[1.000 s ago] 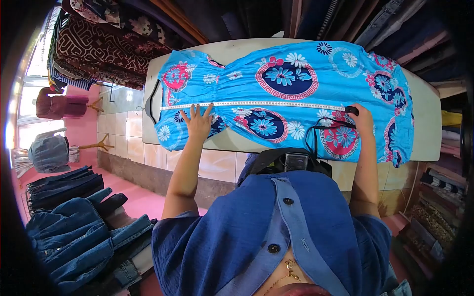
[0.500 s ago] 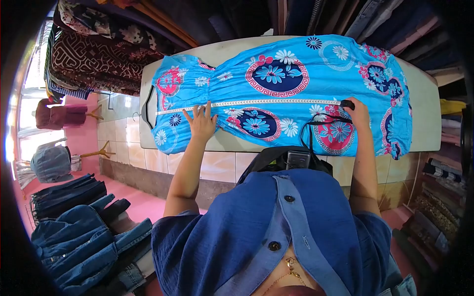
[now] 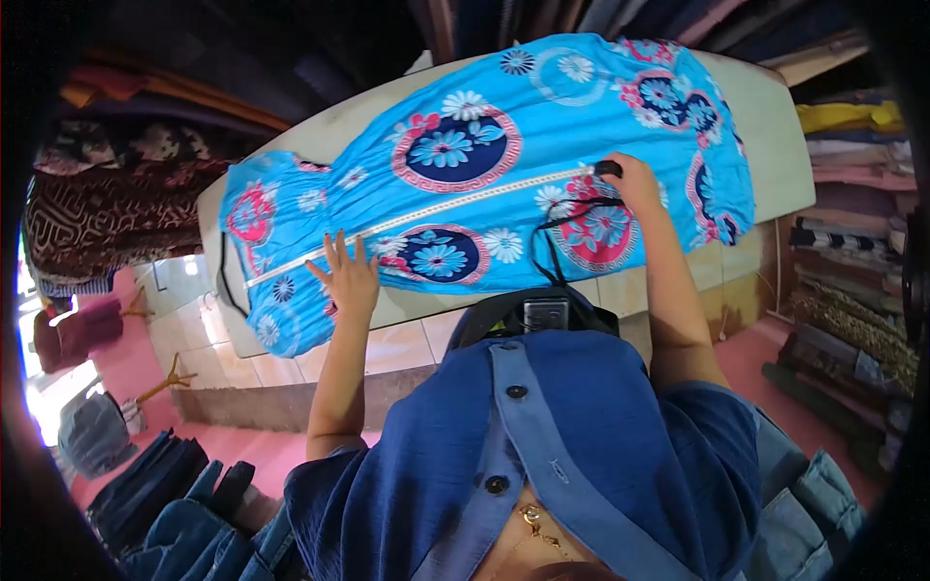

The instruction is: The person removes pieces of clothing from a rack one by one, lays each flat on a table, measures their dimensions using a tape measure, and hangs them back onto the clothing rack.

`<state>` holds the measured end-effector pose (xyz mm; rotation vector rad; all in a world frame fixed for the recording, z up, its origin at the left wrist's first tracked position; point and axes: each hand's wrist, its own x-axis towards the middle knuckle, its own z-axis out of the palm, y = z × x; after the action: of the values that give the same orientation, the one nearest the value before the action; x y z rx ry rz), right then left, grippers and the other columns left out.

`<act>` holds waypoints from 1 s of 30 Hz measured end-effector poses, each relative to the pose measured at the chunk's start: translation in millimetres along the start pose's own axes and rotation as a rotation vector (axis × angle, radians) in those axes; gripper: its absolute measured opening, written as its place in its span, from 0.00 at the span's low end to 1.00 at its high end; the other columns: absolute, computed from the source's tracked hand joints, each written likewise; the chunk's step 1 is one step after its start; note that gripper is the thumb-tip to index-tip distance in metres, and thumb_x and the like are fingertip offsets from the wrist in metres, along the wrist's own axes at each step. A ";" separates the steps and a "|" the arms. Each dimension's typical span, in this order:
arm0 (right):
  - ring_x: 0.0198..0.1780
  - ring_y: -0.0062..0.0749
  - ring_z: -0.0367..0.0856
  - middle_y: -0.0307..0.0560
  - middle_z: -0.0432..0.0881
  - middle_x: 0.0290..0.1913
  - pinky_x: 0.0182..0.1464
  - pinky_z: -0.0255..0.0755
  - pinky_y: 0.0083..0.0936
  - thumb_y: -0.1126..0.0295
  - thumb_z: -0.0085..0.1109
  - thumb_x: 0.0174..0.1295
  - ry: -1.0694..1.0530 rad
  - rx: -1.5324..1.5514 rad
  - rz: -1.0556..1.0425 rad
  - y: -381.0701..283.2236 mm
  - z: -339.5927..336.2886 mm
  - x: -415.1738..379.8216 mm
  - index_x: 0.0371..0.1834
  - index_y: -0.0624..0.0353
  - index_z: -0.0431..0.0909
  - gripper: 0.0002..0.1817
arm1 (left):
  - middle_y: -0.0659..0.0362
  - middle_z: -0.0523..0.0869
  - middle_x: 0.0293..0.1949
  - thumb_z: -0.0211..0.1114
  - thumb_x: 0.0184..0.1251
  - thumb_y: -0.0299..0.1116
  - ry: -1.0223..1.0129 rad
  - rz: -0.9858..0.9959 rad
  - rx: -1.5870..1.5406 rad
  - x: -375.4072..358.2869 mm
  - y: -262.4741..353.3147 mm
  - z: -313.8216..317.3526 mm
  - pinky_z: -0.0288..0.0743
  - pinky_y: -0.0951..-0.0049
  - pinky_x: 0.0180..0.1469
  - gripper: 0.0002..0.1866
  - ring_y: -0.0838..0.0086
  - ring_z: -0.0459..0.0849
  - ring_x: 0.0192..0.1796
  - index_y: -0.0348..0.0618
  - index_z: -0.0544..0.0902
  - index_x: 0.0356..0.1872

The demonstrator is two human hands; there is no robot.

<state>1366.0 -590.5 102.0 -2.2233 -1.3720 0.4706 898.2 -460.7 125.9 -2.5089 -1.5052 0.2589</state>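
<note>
A bright blue floral dress lies spread out, its top toward the left and its skirt toward the right. Along its length runs a pale measuring tape, drawn out straight. At the tape's right end, my right hand is closed around the black tape measure case. My left hand rests with fingers spread on the dress near the waist, its fingertips at the tape. A thin black strap loops over the dress by my right wrist. A black hanger shows at the dress's top end.
Under the dress is a pale board-like table with rounded edges. Patterned garments hang on the left, and folded cloth is stacked on the right. Denim clothes lie at lower left. A black bag sits against my front.
The camera view has turned, so the dress and table appear tilted and shifted left. Both hands keep about the same places on the dress and tape.
</note>
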 end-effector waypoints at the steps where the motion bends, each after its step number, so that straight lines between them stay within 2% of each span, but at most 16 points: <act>1: 0.38 0.50 0.79 0.52 0.81 0.33 0.38 0.71 0.39 0.71 0.68 0.43 -0.004 -0.013 0.027 -1.5 -0.4 0.0 0.35 0.55 0.78 0.14 | 0.54 0.68 0.61 0.55 0.62 0.49 -0.022 -0.014 -0.009 1.1 4.6 -1.7 0.31 0.28 0.61 0.25 0.57 0.52 0.70 0.47 0.74 0.56; 4: 0.38 0.49 0.79 0.51 0.81 0.34 0.38 0.71 0.39 0.70 0.67 0.44 -0.035 0.019 0.028 -6.2 -7.2 -1.2 0.35 0.53 0.78 0.13 | 0.55 0.70 0.60 0.54 0.63 0.50 -0.065 -0.026 -0.020 1.3 12.2 -1.0 0.30 0.28 0.61 0.26 0.57 0.52 0.70 0.47 0.73 0.57; 5: 0.39 0.47 0.79 0.50 0.81 0.35 0.39 0.72 0.39 0.69 0.67 0.45 -0.038 0.003 0.025 -1.2 -4.9 -0.8 0.36 0.51 0.79 0.13 | 0.54 0.71 0.59 0.53 0.63 0.51 -0.043 -0.035 -0.020 -0.3 13.2 0.8 0.29 0.28 0.61 0.26 0.56 0.53 0.70 0.54 0.70 0.61; 6: 0.39 0.47 0.79 0.50 0.81 0.35 0.39 0.72 0.39 0.69 0.67 0.45 -0.031 -0.003 0.034 2.5 -3.3 -0.3 0.36 0.51 0.79 0.13 | 0.54 0.71 0.59 0.53 0.63 0.51 -0.039 -0.025 -0.026 -2.2 15.4 0.2 0.29 0.28 0.61 0.26 0.56 0.53 0.70 0.54 0.70 0.61; 8: 0.39 0.45 0.79 0.48 0.81 0.35 0.39 0.72 0.38 0.69 0.67 0.45 -0.065 0.006 0.014 6.9 -3.9 1.3 0.37 0.50 0.80 0.14 | 0.54 0.70 0.60 0.53 0.63 0.52 -0.011 -0.012 -0.001 -5.8 21.6 -3.4 0.28 0.28 0.61 0.26 0.55 0.54 0.70 0.66 0.67 0.64; 9: 0.39 0.45 0.79 0.48 0.81 0.35 0.39 0.72 0.38 0.69 0.67 0.45 -0.061 0.000 0.017 7.9 -6.2 2.1 0.37 0.50 0.80 0.14 | 0.53 0.69 0.62 0.50 0.64 0.53 -0.023 -0.028 0.035 -6.9 21.5 3.8 0.29 0.27 0.60 0.25 0.53 0.53 0.70 0.74 0.65 0.64; 14: 0.39 0.43 0.80 0.45 0.82 0.35 0.39 0.73 0.36 0.68 0.68 0.43 -0.125 0.003 0.039 32.9 -35.6 7.0 0.37 0.48 0.80 0.15 | 0.52 0.65 0.65 0.45 0.67 0.54 -0.075 -0.102 0.003 -7.3 29.7 2.0 0.32 0.24 0.58 0.23 0.49 0.49 0.71 0.75 0.64 0.64; 18: 0.39 0.42 0.80 0.44 0.82 0.34 0.39 0.73 0.35 0.68 0.68 0.42 -0.098 -0.015 0.007 88.0 -66.8 12.6 0.37 0.48 0.81 0.15 | 0.52 0.63 0.66 0.44 0.68 0.55 -0.138 -0.170 0.020 -5.4 38.3 -4.4 0.30 0.24 0.59 0.23 0.47 0.45 0.71 0.77 0.63 0.64; 20: 0.39 0.42 0.80 0.44 0.82 0.34 0.39 0.73 0.35 0.69 0.68 0.42 -0.070 0.010 0.067 110.8 -89.1 12.7 0.37 0.48 0.81 0.15 | 0.53 0.62 0.67 0.44 0.67 0.55 -0.221 -0.227 0.032 -0.8 42.0 -8.8 0.30 0.23 0.58 0.23 0.47 0.44 0.72 0.78 0.62 0.64; 25: 0.38 0.43 0.80 0.45 0.83 0.35 0.39 0.73 0.34 0.69 0.68 0.42 -0.046 -0.082 0.053 179.8 -125.9 18.3 0.37 0.47 0.82 0.15 | 0.48 0.60 0.67 0.41 0.67 0.58 -0.317 -0.309 0.108 9.4 53.7 -21.7 0.29 0.24 0.58 0.23 0.46 0.42 0.72 0.78 0.65 0.63; 28: 0.38 0.43 0.80 0.45 0.83 0.36 0.40 0.73 0.34 0.69 0.68 0.42 -0.045 -0.109 0.112 206.5 -154.8 23.0 0.37 0.47 0.82 0.15 | 0.48 0.58 0.68 0.39 0.67 0.59 -0.407 -0.371 0.140 17.0 63.7 -32.3 0.28 0.24 0.58 0.24 0.47 0.40 0.72 0.78 0.64 0.64; 30: 0.38 0.43 0.81 0.45 0.83 0.35 0.40 0.73 0.34 0.70 0.68 0.41 -0.046 -0.086 0.071 218.4 -171.7 25.9 0.37 0.47 0.82 0.15 | 0.47 0.57 0.69 0.38 0.67 0.60 -0.436 -0.394 0.132 19.1 66.5 -35.6 0.27 0.24 0.58 0.25 0.47 0.39 0.72 0.78 0.62 0.64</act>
<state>1626.9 -688.0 119.4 -2.3510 -1.3640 0.4992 972.5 -477.4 141.8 -2.0791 -2.0221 0.8466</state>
